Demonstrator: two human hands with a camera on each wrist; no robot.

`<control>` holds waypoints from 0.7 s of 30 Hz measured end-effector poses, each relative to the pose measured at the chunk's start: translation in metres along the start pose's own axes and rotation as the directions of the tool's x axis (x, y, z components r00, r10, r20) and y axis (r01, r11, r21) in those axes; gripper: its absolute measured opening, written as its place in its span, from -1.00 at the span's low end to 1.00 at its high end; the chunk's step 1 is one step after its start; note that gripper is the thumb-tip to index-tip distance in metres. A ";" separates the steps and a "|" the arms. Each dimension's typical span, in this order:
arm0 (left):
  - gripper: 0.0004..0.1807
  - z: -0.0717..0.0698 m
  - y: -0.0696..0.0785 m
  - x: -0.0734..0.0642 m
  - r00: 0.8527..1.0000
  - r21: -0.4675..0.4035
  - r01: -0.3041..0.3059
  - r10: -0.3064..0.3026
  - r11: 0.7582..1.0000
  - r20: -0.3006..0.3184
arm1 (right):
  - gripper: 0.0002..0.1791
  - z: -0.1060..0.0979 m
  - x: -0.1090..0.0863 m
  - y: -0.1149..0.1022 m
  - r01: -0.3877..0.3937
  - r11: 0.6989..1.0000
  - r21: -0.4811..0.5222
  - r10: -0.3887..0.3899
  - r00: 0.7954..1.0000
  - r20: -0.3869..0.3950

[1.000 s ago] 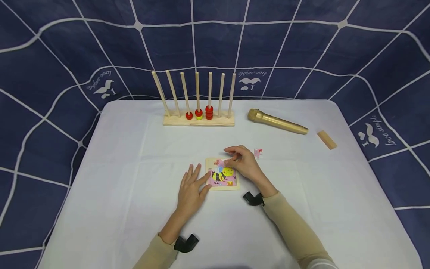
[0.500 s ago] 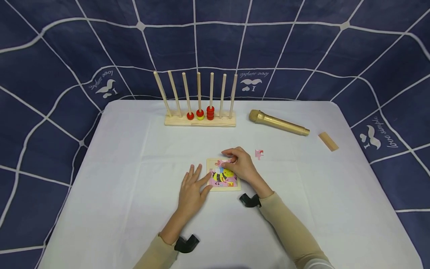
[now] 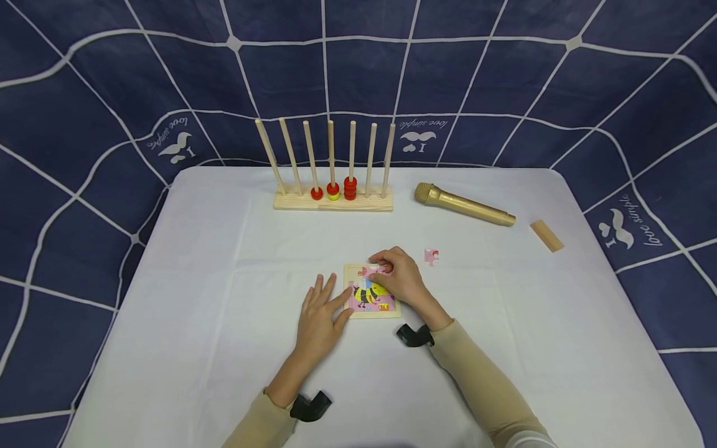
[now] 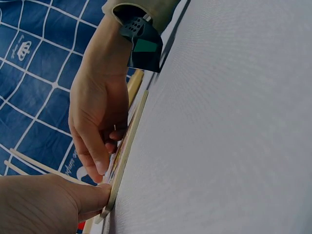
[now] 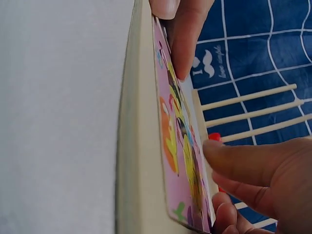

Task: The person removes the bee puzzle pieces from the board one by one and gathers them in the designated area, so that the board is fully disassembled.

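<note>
A small bee jigsaw puzzle point(image 3: 366, 297) lies in a light wooden frame at mid-table, also seen edge-on in the right wrist view. My left hand point(image 3: 319, 320) has its fingers spread, thumb and index finger touching the frame's left side point(image 4: 117, 183). Over the puzzle's upper right part is my right hand point(image 3: 404, 277). Its fingers are curled, and thumb and fingers pinch what appears to be a pink puzzle piece point(image 3: 383, 269), mostly hidden by them. A loose pink puzzle piece point(image 3: 431, 257) lies on the cloth to the right of that hand.
Behind the puzzle stands a wooden peg rack point(image 3: 333, 202) with several upright rods and red and yellow beads. A gold microphone point(image 3: 465, 204) and a flat wooden block point(image 3: 546, 235) lie at the back right. White cloth point(image 3: 224, 348) covers the table.
My right hand has shifted slightly left and inward over the puzzle, revealing more of the loose piece beside it. The left hand stays against the frame.
</note>
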State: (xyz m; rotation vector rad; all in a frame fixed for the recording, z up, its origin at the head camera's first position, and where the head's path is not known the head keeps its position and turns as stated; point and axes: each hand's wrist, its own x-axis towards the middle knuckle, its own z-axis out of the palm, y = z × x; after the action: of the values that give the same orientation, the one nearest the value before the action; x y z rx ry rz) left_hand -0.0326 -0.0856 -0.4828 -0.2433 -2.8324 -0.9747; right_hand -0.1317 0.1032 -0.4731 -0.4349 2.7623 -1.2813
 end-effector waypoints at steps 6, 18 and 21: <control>-0.57 0.001 -0.001 0.000 1.000 0.001 -0.002 0.002 1.000 -0.004 | -0.73 0.003 -0.001 0.002 0.000 0.999 -0.051 0.000 1.000 0.002; -0.57 0.002 -0.002 0.000 1.000 -0.009 -0.003 0.003 1.000 -0.010 | -0.79 0.005 -0.002 0.000 -0.025 0.997 -0.072 0.026 1.000 0.003; -0.57 0.002 -0.003 0.001 1.000 -0.012 0.001 -0.001 1.000 -0.003 | -0.80 0.006 -0.001 0.000 -0.043 0.997 -0.069 0.043 0.999 0.004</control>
State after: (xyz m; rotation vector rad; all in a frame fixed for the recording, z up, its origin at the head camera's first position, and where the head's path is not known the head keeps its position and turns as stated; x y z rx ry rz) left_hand -0.0338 -0.0860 -0.4862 -0.2417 -2.8252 -0.9921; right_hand -0.1296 0.0993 -0.4765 -0.3809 2.8019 -1.1765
